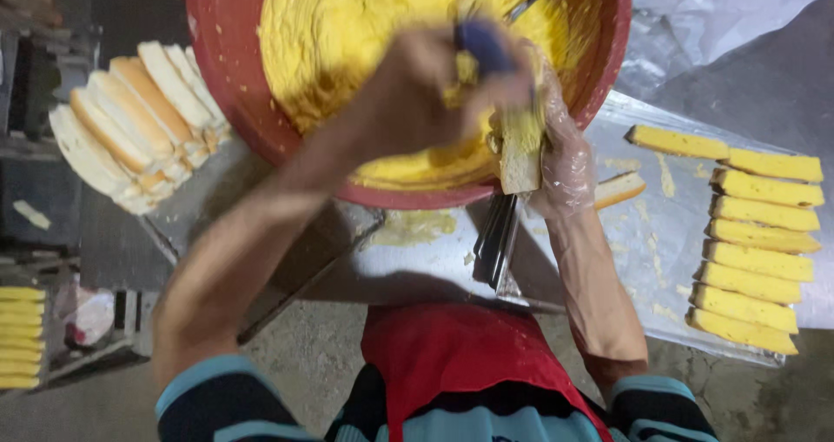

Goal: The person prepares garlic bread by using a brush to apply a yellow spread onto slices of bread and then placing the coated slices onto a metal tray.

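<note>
Red cloth of an apron (pixel 452 355) sits closest, low in the middle, with blue striped sleeves (pixel 217 398) on both sides. Up from there, the left hand (pixel 417 90) is bare and is closed tight around a tool with a dark blue handle (pixel 482 46). Thin metal parts of the tool stick up past the hand, over the yellow paste. The right hand (pixel 560 151) wears a thin clear glove and grips a slice of bread (pixel 519 151) by its side, standing on end at the front edge of the bowl. Yellow paste covers the top part of that slice, and the blue tool is touching it. Just behind both hands is a big red bowl (pixel 226 59) full of thick yellow paste (pixel 347 25). Below the bowl, a bit of paste is smeared on the shiny metal surface (pixel 417 264). To the left of the bowl, a stack of plain bread slices (pixel 130 125) leans in a row. To the right, a metal tray (pixel 660 259) holds coated yellow slices (pixel 751 264) lined up side by side, and one plain slice (pixel 618 188) lies near the gloved hand. Far left, more yellow slices (pixel 19 338) show at the edge. Crumpled clear plastic (pixel 721 16) lies at the top right.
</note>
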